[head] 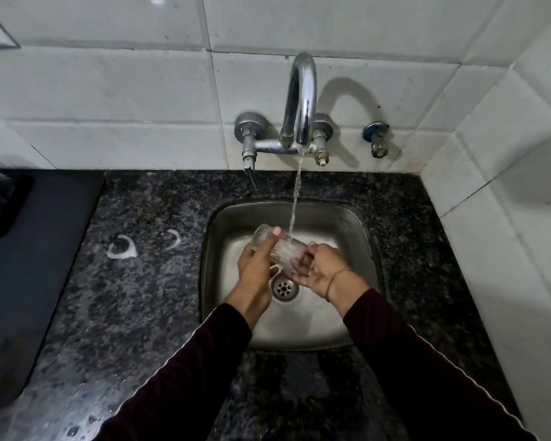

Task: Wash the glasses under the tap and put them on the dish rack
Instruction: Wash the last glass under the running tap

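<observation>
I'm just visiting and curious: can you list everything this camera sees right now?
glass: one, clear, lying sideways over the sink under the water
tap: one, chrome, on the wall, running
valve: one, blue and metal, on the wall right of the tap
sink: one, steel, set into the counter
drain: one, metal, in the sink floor
counter: one, black speckled stone, with white foam rings at left
left hand: one, grips the glass
right hand: one, fingers at the glass's right end
</observation>
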